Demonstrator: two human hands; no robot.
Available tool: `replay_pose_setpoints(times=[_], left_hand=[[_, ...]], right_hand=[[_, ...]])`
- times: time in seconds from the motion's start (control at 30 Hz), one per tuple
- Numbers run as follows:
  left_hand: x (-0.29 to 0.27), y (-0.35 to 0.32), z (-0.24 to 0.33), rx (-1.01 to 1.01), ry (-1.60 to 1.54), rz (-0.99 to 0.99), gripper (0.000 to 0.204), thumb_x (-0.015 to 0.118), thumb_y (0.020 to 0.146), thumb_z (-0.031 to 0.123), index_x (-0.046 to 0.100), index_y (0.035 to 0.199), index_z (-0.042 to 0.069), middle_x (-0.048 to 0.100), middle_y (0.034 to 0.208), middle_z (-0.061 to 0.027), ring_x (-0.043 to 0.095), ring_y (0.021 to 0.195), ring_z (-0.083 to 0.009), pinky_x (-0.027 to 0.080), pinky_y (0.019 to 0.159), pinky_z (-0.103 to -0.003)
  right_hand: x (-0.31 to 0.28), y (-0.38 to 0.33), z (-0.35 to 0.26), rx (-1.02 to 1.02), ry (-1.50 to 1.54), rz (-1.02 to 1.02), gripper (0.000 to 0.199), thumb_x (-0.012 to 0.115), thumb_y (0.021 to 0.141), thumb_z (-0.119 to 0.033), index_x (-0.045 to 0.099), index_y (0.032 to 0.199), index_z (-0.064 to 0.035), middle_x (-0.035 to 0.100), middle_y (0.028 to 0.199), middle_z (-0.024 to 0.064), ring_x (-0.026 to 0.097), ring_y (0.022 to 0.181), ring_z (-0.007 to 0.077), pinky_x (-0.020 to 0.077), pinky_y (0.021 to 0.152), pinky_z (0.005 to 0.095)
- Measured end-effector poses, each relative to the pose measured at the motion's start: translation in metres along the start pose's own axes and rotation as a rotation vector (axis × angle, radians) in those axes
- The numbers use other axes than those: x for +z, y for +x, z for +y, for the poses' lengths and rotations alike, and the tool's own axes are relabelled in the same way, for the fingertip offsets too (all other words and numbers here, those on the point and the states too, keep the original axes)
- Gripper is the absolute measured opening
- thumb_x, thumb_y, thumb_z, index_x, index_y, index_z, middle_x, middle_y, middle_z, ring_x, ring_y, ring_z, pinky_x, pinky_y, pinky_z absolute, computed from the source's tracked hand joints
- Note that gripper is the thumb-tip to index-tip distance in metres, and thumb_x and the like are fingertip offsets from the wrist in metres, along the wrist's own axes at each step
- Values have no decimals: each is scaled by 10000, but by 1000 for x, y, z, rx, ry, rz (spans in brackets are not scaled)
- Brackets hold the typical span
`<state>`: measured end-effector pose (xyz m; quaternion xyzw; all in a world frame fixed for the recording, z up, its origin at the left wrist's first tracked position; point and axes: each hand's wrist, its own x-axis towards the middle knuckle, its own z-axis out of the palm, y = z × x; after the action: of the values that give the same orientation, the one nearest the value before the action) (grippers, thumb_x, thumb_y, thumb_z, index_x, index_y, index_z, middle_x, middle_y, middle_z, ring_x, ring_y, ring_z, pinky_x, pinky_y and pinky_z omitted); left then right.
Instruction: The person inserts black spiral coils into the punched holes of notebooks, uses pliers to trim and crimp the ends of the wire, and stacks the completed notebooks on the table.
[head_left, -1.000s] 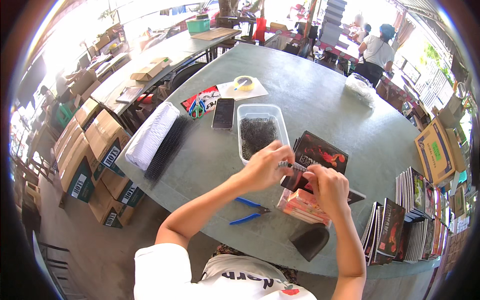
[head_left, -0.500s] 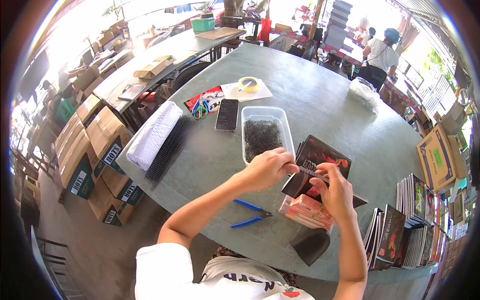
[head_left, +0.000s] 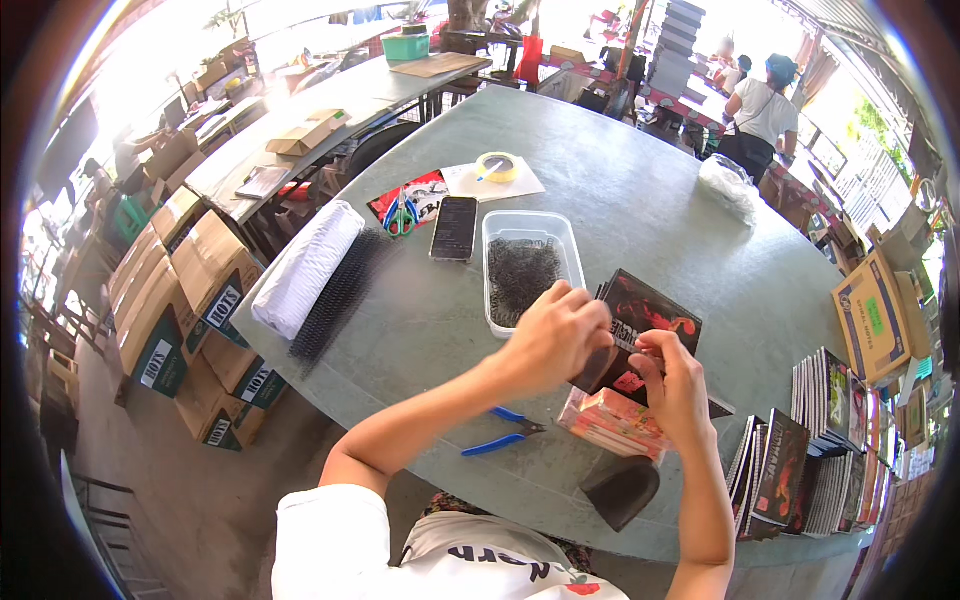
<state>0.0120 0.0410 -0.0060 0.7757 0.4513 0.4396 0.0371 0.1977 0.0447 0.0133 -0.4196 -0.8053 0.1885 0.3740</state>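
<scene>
My left hand (head_left: pixel 562 335) is closed, fingertips pinched, above the near left edge of a dark notebook (head_left: pixel 655 305) with red artwork. Facing it, my right hand (head_left: pixel 675 385) is closed too, thumb and forefinger brought together. Whatever lies between the fingertips is too small to make out. Under the hands, another dark cover (head_left: pixel 600 368) shows in part. Just nearer is an orange-pink wrapped stack (head_left: pixel 615 420), with a black rounded piece (head_left: pixel 622 492) by it. Blue-handled cutting pliers (head_left: pixel 505 432) lie left of the stack. Beyond my left hand stands a clear plastic tub (head_left: pixel 575 262) of black wire coils (head_left: pixel 522 275).
Left on the grey table (head_left: pixel 640 190) are a white roll (head_left: pixel 310 268), black mesh-like coils (head_left: pixel 340 295), a phone (head_left: pixel 454 230), scissors (head_left: pixel 401 215) and a tape roll (head_left: pixel 497 167). Spiral notebooks (head_left: pixel 780 470) are stacked at the right. A plastic bag (head_left: pixel 730 185) lies at the far right.
My left hand has shifted slightly up and right, nearer to the right hand, and turned its knuckles upward. The right hand has barely moved.
</scene>
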Motion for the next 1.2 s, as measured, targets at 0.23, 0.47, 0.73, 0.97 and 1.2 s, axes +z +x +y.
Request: replay_pose_setpoints(times=[0.23,0.47,0.73,0.97,1.2], left_hand=[[100,-96,65,133,-18,-401,404,641,762,310,544,1066,62,544,966,-119,528,987,-321,478,742,-406],[122,-103,84,27,-180,-556,517,680,716,291,521,1173,110,430,1187,-146,471,1061,-338,454,829,-437],[16,-18,21,187,79,198,321,654,680,190,535,961,91,475,1020,-96,465,1006,-287,349,876,-458],[0,-6,-7,97,-223,-45,180,660,757,98,523,863,47,545,744,-73,565,593,-278,471,513,-348],[4,-3,10,10,-115,77,144,647,797,116,528,826,39,561,747,-96,581,602,-279,472,508,-362]], right_hand=[[-1,2,-3,-14,-289,-120,192,597,850,-200,572,906,-18,624,736,146,606,631,329,468,576,405],[1,-3,8,-292,-412,70,172,650,788,-175,583,883,-49,612,824,70,588,755,259,453,663,365],[-3,-2,3,-200,-444,-29,167,620,811,-200,559,816,-45,572,730,73,558,665,266,422,598,372],[-8,-5,5,-251,-323,-1,124,644,770,-122,577,841,-45,587,744,80,574,678,258,427,584,364],[-1,-3,7,-278,-313,86,90,643,767,-104,588,815,-52,592,710,74,567,636,251,422,572,360]])
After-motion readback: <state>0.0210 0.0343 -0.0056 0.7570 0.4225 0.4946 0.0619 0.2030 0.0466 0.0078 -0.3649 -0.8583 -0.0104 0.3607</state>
